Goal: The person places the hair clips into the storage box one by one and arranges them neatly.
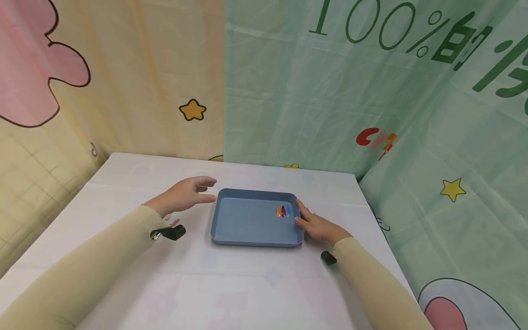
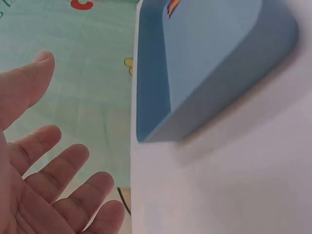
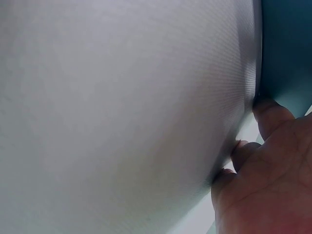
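A shallow blue-grey rectangular tray [image 1: 251, 229] lies flat on the white-covered table. Near its right end sit three small, slim, glossy pieces side by side: an orange one [image 1: 278, 211], a red one [image 1: 283, 211] and a blue one [image 1: 288, 211]; their kind is too small to tell. My right hand [image 1: 319, 225] grips the tray's right edge, thumb at the rim and fingers along the outer wall; in the right wrist view its fingertips meet the table beside the tray. My left hand [image 1: 190, 192] hovers off the tray's left side, fingers spread and holding nothing.
A white cloth with faint prints covers the table [image 1: 231, 293]. Printed curtains [image 1: 288, 101] hang behind it and along both sides. A black strap end [image 1: 175, 232] sticks out at the left wrist, and another black piece [image 1: 328, 258] at the right.
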Tool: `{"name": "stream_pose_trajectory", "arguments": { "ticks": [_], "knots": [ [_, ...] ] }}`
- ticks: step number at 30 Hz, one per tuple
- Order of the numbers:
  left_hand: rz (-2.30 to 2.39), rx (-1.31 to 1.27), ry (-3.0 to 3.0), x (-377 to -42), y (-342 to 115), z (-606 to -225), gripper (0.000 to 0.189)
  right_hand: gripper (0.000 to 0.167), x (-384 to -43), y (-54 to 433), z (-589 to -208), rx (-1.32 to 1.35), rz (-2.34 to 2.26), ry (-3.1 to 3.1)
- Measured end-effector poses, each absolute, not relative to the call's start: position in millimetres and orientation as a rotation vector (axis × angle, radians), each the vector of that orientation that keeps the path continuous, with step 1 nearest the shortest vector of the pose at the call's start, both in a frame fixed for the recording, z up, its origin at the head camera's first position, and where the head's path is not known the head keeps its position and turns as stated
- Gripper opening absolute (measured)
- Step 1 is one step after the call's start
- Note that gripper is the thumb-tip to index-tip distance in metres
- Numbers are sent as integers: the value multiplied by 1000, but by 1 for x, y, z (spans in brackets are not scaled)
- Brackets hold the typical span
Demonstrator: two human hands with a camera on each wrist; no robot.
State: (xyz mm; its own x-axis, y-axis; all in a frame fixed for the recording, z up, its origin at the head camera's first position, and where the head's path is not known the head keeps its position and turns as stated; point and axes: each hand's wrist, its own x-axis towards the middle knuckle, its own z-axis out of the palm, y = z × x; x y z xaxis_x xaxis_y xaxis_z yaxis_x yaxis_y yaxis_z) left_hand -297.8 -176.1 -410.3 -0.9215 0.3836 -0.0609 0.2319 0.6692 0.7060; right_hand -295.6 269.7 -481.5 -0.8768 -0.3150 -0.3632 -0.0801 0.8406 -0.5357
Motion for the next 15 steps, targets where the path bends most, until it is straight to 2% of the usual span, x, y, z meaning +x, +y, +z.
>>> {"name": "stream_pose_trajectory", "arguments": {
  "ticks": [15],
  "knots": [
    [1013, 383, 2735, -287, -229, -417, 78, 76, -295, 269, -479, -302, -721, 2567]
  ]
}}
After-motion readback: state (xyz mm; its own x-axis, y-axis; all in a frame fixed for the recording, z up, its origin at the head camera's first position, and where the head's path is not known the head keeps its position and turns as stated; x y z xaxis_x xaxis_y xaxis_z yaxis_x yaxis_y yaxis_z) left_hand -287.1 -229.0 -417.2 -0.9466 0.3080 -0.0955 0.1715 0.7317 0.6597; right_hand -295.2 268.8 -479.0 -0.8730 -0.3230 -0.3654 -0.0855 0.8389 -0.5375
